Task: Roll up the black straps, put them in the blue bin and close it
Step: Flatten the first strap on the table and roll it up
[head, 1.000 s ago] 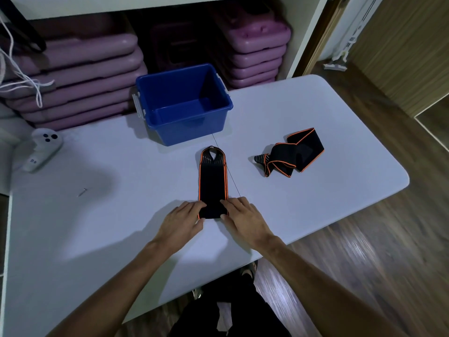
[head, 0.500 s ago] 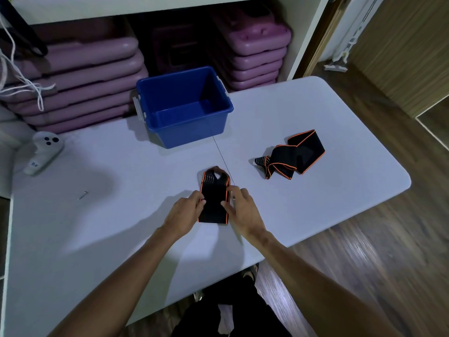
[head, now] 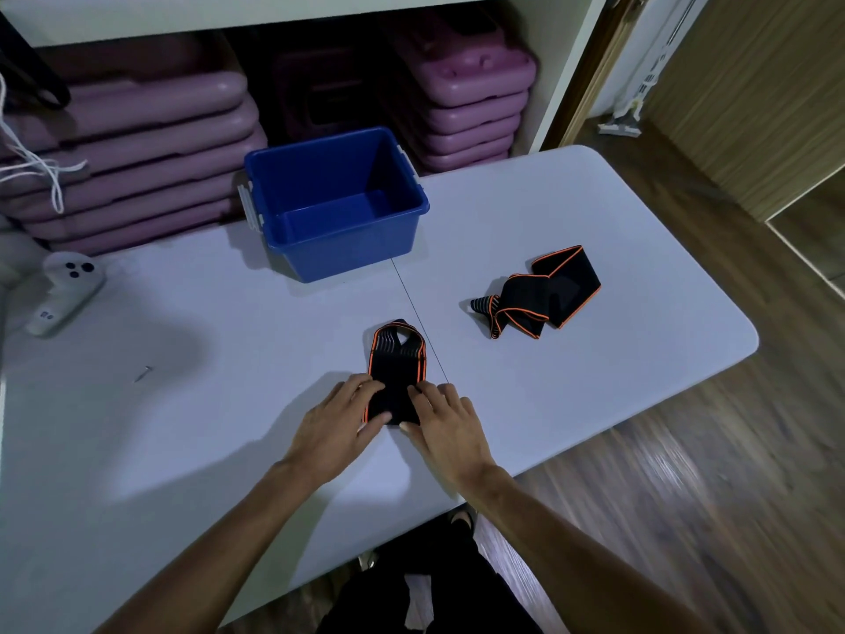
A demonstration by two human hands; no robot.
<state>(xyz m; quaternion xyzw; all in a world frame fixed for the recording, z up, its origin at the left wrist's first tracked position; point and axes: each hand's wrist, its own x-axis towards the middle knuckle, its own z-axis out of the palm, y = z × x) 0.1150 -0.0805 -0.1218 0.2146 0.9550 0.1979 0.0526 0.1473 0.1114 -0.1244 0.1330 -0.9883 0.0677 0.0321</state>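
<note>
A black strap with orange edges [head: 397,364] lies on the white table [head: 571,372], its near end wound into a thick roll. My left hand [head: 336,421] grips the roll's left side. My right hand [head: 446,425] grips its right side. Both have fingers on top and thumbs at the near edge. The strap's far end with the loop lies flat, pointing at the blue bin [head: 336,201]. The bin stands open and empty at the back of the table; no lid is in view. A second black strap [head: 542,292] lies crumpled to the right.
A white controller [head: 64,290] rests at the left edge and a small screw [head: 143,372] lies left of my hands. Stacked purple steps [head: 137,148] fill the shelf behind the table. The table's rounded right corner drops to wooden floor [head: 686,496].
The strap's flat part has grown shorter as my hands rolled its near end away from me. The roll between my fingers is thicker than a second ago.
</note>
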